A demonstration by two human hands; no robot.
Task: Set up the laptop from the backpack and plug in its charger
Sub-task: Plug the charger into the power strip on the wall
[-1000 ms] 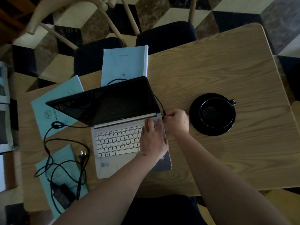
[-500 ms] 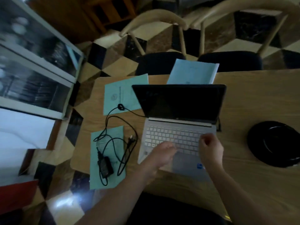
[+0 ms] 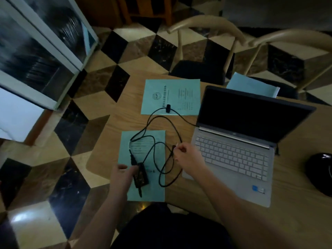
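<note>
Now the left hand (image 3: 124, 177) grips the boxy black charger brick (image 3: 141, 176) while right-hand fingers (image 3: 181, 150) pinch its thin cable (image 3: 172, 126).

The room is dim — light shines off the floor (image 3: 19, 217) at the bottom left. The cabinet (image 3: 41, 51) looks smeared and the edges bend.
</note>
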